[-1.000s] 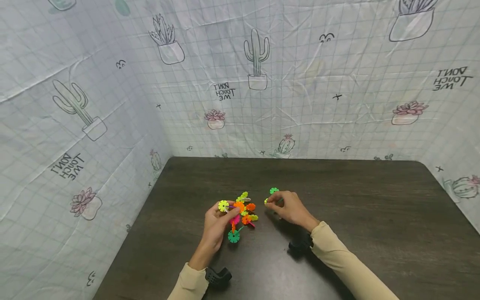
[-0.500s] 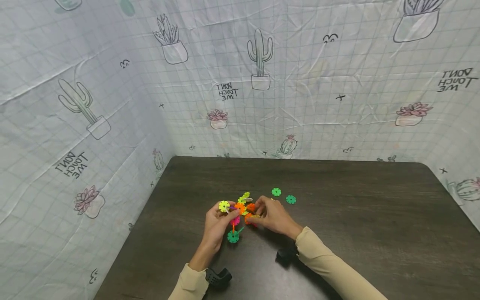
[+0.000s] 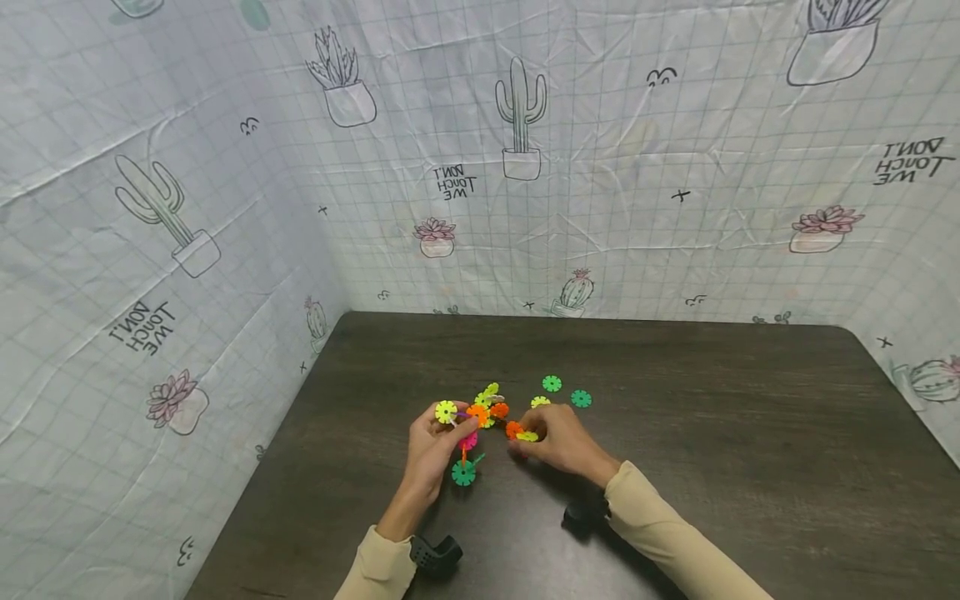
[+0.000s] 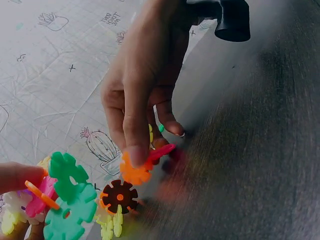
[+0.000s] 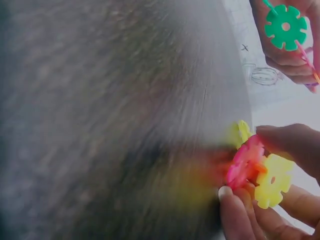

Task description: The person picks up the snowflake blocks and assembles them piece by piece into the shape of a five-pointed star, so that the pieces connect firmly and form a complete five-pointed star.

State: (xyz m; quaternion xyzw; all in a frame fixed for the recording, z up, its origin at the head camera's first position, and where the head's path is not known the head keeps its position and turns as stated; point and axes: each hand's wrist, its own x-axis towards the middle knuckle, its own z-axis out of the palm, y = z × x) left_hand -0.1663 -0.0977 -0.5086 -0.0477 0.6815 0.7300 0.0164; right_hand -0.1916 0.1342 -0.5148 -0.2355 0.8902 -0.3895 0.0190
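In the head view my left hand [image 3: 432, 454] grips a joined cluster of notched plastic discs, thumb on top. An orange disc [image 3: 477, 415] sits mid-cluster, a yellow disc [image 3: 446, 412] at its left, and a green disc [image 3: 463, 473] hangs low. My right hand [image 3: 564, 437] pinches a smaller joined group to the right of the cluster. That group has an orange disc [image 4: 135, 170], a pink disc [image 5: 245, 162] and a yellow disc [image 5: 273, 180]. Dark table shows between the two groups.
Beyond my right hand, two loose green discs [image 3: 581, 398] and a loose yellow disc [image 3: 540, 402] lie on the dark table [image 3: 675, 383]. A cactus-print cloth [image 3: 622, 208] rises behind the table and along its sides.
My right hand has come from beside the loose discs to the cluster, then back slightly right with the small orange, pink and yellow group. My left hand keeps its hold, nearly still.
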